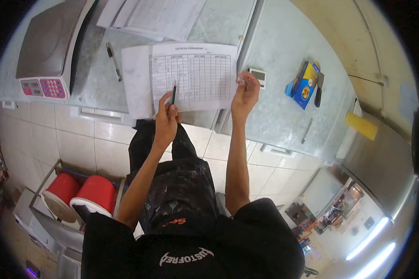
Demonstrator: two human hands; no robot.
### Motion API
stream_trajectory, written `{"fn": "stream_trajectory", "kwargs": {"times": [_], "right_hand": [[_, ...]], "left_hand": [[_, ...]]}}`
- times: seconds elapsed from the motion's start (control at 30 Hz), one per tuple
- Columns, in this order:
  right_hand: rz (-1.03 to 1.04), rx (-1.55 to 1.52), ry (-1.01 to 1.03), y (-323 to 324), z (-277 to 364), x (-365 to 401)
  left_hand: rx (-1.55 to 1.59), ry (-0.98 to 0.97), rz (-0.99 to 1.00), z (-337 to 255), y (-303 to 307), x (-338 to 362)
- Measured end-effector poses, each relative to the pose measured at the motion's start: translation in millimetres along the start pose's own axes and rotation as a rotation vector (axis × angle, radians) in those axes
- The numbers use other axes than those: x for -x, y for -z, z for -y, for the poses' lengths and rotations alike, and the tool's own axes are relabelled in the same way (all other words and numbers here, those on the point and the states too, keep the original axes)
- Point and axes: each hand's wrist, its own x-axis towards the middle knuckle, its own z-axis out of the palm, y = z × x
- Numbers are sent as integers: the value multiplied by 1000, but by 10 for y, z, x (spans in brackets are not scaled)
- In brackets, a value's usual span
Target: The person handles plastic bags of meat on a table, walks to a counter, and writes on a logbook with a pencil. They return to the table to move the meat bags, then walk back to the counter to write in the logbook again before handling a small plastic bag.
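Observation:
An open booklet [195, 95] with a printed table on its page lies on the grey metal counter. My left hand [166, 116] is over its lower edge, fingers closed around a dark pencil [174, 93] that points up at the page. Beside the right edge of the booklet, my right hand [245, 95] is raised with its fingertips pinched together around something small and pale that I cannot make out. A small white device with a display [258, 76] lies just behind the right fingertips.
A scale [44, 51] with pink keys stands at the far left, a pen [113, 61] to its right. Loose papers [163, 18] lie behind the booklet. Right of it are a blue and yellow packet [305, 86] and a black-handled blade [318, 95]. Red containers [95, 193] stand below.

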Motion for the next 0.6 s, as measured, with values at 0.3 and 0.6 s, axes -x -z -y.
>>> {"fn": "stream_trajectory", "kwargs": {"times": [0.3,0.6], "right_hand": [[46,812,327,-106,-514,-1472],[201,432,129,-715,362,-198]], "left_hand": [[-354,-324,29,-422,211,-285],[-706,-206,132,-789,287,-732]]}}
